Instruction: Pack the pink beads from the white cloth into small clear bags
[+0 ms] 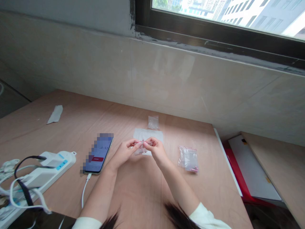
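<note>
Between both hands is a small clear plastic bag (141, 150) with a reddish line along its top edge. My left hand (126, 151) pinches the left part of that edge, and my right hand (156, 150) pinches the right part. The bag hangs over a white sheet of paper (149, 133) on the wooden table. Behind the sheet lies another small clear bag (153, 122). To the right of my hands are overlapping clear bags (188, 158), with small pink items at the lower corner.
A phone (98, 154) with a white cable lies left of my hands. Further left, a white power strip (51, 170) holds plugs and tangled cables. A paper scrap (55, 114) is at the back left. The wall and window border the table's back.
</note>
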Demonstrator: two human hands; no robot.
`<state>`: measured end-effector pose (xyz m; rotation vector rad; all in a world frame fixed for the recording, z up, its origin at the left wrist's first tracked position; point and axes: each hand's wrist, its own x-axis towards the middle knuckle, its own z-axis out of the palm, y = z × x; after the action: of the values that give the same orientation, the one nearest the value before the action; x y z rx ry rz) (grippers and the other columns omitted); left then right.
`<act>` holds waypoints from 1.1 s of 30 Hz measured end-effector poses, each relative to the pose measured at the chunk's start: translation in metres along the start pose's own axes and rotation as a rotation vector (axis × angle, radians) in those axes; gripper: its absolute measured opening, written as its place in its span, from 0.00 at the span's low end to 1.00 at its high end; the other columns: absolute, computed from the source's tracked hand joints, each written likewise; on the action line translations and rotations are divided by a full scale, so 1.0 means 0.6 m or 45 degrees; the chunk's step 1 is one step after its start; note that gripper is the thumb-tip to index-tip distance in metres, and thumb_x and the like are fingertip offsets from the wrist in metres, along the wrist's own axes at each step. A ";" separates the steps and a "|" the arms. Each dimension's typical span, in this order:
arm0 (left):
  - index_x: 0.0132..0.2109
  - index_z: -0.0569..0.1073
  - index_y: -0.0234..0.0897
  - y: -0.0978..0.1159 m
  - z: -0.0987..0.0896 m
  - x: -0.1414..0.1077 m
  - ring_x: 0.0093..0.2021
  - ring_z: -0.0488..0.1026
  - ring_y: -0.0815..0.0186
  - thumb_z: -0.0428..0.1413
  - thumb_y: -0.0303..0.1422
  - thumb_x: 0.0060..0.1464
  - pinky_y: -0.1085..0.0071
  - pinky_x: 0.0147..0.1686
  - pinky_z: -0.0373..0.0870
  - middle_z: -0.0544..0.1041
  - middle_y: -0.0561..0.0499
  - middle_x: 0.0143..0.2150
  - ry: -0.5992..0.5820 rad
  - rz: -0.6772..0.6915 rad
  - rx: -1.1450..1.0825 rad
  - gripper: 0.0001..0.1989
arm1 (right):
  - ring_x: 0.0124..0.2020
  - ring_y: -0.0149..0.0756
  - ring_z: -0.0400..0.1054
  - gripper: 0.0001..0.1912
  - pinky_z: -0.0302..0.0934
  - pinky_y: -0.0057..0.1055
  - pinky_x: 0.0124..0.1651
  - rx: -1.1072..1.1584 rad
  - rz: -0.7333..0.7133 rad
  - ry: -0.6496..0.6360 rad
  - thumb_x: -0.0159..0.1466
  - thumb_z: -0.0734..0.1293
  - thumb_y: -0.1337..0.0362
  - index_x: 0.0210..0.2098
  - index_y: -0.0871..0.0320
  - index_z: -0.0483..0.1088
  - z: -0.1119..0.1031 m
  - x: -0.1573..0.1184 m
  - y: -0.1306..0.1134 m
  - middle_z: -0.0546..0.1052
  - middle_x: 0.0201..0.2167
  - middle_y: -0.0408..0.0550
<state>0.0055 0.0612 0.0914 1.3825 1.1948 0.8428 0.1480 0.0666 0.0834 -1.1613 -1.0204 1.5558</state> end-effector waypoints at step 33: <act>0.34 0.69 0.38 -0.144 0.009 -0.019 0.37 0.69 0.63 0.45 0.40 0.50 0.69 0.39 0.64 0.73 0.50 0.33 0.304 0.089 0.506 0.13 | 0.43 0.49 0.54 0.15 0.48 0.42 0.44 -1.499 -0.125 1.234 0.54 0.57 0.65 0.41 0.65 0.62 -0.180 -0.052 -0.002 0.65 0.40 0.61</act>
<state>-0.0097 0.0421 0.0078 1.6846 1.5675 0.8679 0.2579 0.0467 0.0684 -2.2482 -1.2171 0.0212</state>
